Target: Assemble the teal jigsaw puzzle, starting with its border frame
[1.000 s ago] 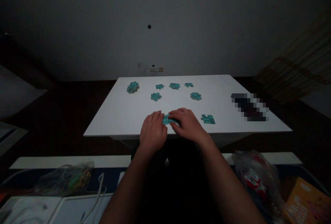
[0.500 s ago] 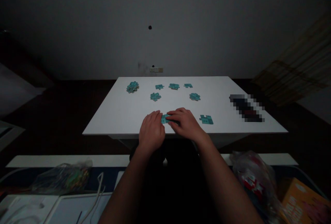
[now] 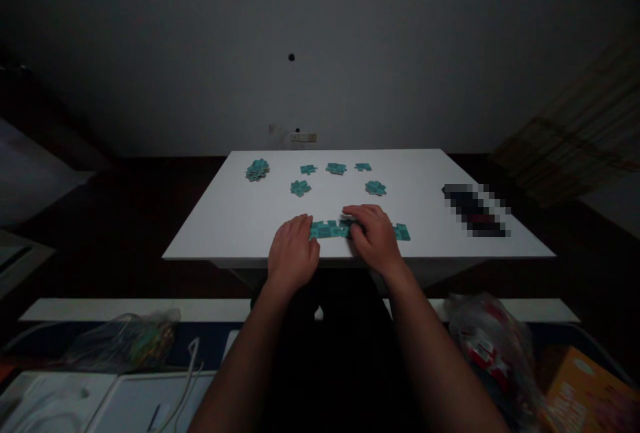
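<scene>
A row of teal puzzle pieces lies near the front edge of the white table. My left hand rests flat at the row's left end, fingers together and stretched forward, partly covering it. Over the row's right part is my right hand, its thumb and fingers bent around a teal piece; the fingers hide much of it. Just right of that hand another teal piece shows, partly covered.
Farther back are a teal stack, small piles and loose pieces. A pixelated dark object lies at right. Plastic bags and an orange box are nearer me.
My right hand has moved right along the row, towards the right-hand piece. More of the row now shows between my hands. My left hand has stayed nearly in place.
</scene>
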### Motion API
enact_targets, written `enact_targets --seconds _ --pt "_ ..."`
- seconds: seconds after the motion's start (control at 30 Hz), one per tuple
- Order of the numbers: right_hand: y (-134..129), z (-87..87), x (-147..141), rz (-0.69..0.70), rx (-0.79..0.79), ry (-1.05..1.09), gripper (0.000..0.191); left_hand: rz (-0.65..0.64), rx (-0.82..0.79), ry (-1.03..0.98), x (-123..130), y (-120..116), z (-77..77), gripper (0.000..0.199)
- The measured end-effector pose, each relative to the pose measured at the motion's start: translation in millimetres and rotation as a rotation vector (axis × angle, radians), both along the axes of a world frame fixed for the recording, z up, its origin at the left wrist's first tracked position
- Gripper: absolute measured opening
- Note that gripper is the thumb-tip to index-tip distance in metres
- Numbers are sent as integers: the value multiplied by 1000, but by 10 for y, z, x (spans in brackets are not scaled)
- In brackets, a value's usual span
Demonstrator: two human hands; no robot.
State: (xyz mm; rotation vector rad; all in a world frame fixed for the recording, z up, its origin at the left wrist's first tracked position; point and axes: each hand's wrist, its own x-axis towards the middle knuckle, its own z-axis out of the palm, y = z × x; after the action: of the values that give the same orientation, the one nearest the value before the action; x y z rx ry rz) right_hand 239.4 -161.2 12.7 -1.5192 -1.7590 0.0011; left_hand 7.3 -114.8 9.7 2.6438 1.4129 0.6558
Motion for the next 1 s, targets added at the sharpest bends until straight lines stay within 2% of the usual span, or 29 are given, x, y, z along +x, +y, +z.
enact_targets --seconds 0.07,0.17,0.3,0.6,0.83,1.0 --pt "-69 -4 41 -28 -22 -32 49 5 6 8 14 -11 10 52" --pt "-111 21 33 9 -111 -127 50 7 6 11 31 -22 31 50" --pt "-43 47 13 42 -196 -140 36 8 -54 2 -7 5 72 44" --pt "22 -111 125 20 -154 -45 43 -126 -140 -23 -220 241 187 37" --pt "150 -43 140 97 -181 21 54 -127 -112 -32 -192 207 197 33" --pt "198 -7 229 63 -167 65 53 -129 -109 -22 -192 204 195 32"
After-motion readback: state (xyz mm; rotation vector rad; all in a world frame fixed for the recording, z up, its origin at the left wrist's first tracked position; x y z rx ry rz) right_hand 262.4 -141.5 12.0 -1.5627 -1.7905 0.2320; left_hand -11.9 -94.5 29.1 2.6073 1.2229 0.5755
